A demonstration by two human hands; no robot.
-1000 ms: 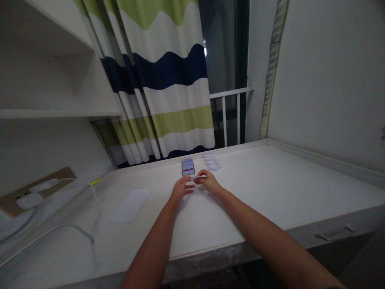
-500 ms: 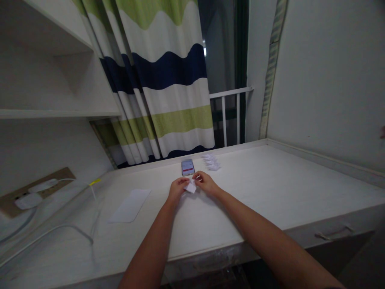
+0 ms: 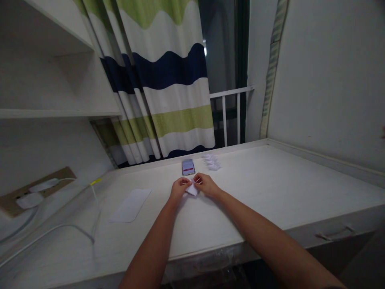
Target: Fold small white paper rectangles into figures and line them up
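Folded white paper [image 3: 191, 190], small, pinched between the fingertips of the left hand [image 3: 179, 189] and right hand [image 3: 206, 184], both narrowly closed; the dim view leaves the exact grip somewhat uncertain. Risk: a loosened pinch could let the piece spring open or drop, and uneven pull could crease or tear it. The paper lies between the hands, over the desktop [image 3: 270, 180]; a smartphone [image 3: 188, 167] sits just beyond them, and folded paper pieces [image 3: 211, 162] lie beyond the right hand.
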